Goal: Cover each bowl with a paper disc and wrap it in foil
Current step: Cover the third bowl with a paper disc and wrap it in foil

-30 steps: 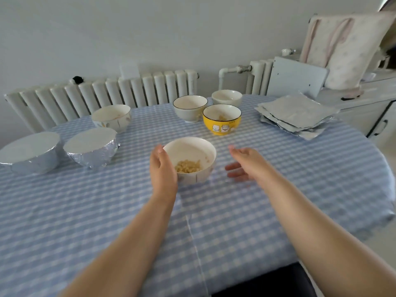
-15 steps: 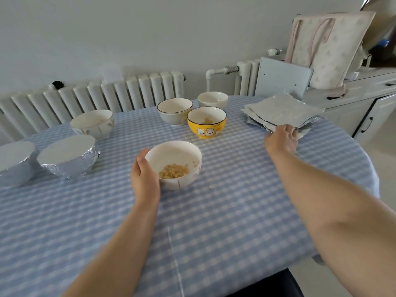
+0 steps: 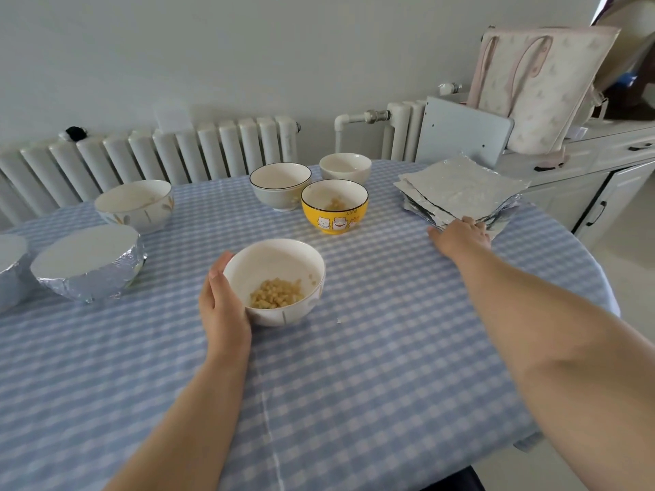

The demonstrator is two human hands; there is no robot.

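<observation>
Checked blue cloth [image 3: 390, 349] over a round table, radiator behind. White bowl [image 3: 274, 279] at centre, a little pale food in the bottom, uncovered. Left hand [image 3: 221, 306] cups its 9 o'clock side, likely steadying it. Right hand [image 3: 460, 237] rests on the near edge of the foil stack [image 3: 460, 187] at 2 o'clock, probably picking off a sheet; grip unclear. Two wrapped bowls [image 3: 88, 264] at 9 o'clock. Yellow bowl [image 3: 335, 205] at 12 o'clock, open.

The right hand [image 3: 460, 235] has left the worktop beside the white bowl [image 3: 274, 281] and reached far right to the foil stack [image 3: 460, 191], fingers at its near edge.
</observation>
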